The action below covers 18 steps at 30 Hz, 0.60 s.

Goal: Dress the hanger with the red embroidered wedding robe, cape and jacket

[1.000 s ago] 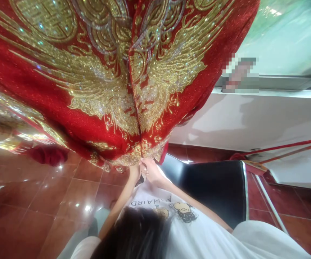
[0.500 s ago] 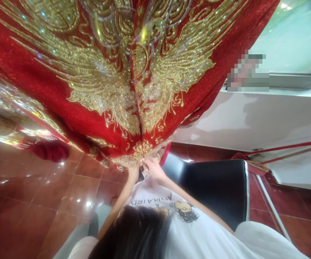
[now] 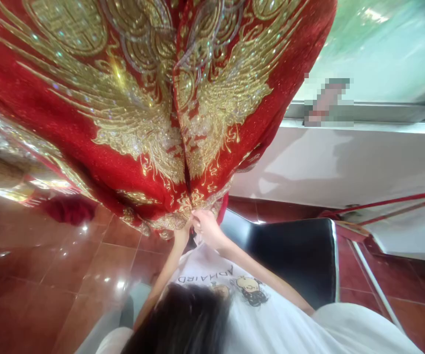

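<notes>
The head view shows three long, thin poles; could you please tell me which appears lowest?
The white pole, right of the shiny black chair; the red pole and orange-brown pole appear higher.

The single head view is taken from the wearer's head, facing forward and steeply down. The embroidered red garment [image 3: 131,118] is close, filling much of the upper frame; the white T-shirt [image 3: 212,265] occupies the lower edge, with the tiled floor [image 3: 87,260] farther off.

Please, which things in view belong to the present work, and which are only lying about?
In the work:
red garment with gold embroidery
left hand and right hand, at its lower edge

Apparently only nearby:
black seat with shiny edge
thin red pole
straight white pole
</notes>
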Motion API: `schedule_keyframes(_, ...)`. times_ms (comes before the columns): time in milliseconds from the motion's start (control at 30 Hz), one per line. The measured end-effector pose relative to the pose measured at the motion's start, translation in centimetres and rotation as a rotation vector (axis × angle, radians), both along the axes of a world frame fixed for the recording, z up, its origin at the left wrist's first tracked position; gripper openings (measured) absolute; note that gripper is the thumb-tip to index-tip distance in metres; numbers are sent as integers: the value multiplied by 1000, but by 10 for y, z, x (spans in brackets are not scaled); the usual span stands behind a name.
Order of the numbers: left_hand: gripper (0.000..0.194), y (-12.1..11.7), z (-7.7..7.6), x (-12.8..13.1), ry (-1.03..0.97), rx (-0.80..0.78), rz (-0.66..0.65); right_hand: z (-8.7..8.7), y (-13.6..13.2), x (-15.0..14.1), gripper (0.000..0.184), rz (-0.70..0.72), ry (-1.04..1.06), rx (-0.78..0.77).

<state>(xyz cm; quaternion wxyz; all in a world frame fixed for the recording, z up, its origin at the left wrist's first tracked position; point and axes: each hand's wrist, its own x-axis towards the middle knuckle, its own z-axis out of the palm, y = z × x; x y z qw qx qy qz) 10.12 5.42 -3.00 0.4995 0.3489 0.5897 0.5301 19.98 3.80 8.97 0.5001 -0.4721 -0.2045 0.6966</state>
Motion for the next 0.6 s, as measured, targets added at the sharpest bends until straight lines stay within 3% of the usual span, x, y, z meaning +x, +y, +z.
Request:
schedule_keyframes(133,35,6,2,-6,32,-50,-29,13,0,-4,21,-14,12,36)
schedule_keyframes(267,35,10,6,-10,46,-43,-31,38,9,-5,23,-49,65,87)
schedule_keyframes(433,24,18,8,-13,33,4,-46,88,27,1,22,-51,87,176)
schedule_keyframes(500,29,22,7,-15,21,29,-61,111,34,4,23,-36,107,227)
schedule_keyframes(600,40,30,5,-19,15,66,-80,142,46,8,27,67,179,134)
